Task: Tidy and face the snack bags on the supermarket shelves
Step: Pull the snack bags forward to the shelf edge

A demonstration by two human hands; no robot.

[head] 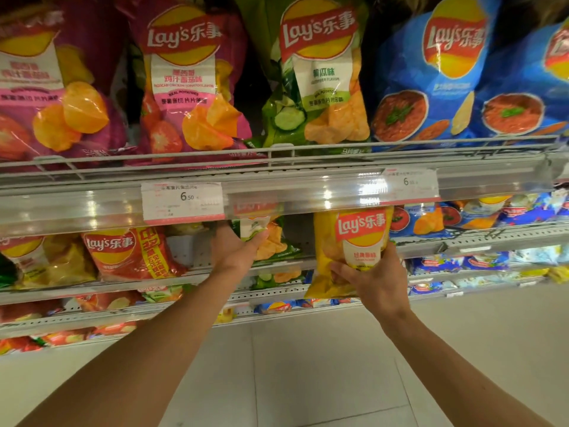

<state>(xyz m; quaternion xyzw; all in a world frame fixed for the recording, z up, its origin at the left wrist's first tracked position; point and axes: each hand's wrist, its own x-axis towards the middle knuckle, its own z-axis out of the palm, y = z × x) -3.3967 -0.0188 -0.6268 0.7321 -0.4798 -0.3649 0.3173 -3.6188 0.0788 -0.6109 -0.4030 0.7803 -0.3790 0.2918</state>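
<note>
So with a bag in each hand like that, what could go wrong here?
The yellow bag is held by the right hand out in front of the shelf edge, so it could slip and drop. The left hand grips the green bag tightly and might crush the chips.

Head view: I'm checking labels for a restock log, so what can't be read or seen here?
- Green bag: top hidden by the shelf rail; left hand covers its left side.
- Right price tag: glare, price incomplete.
- Lower-shelf bags: too small and blurred to read.
</note>
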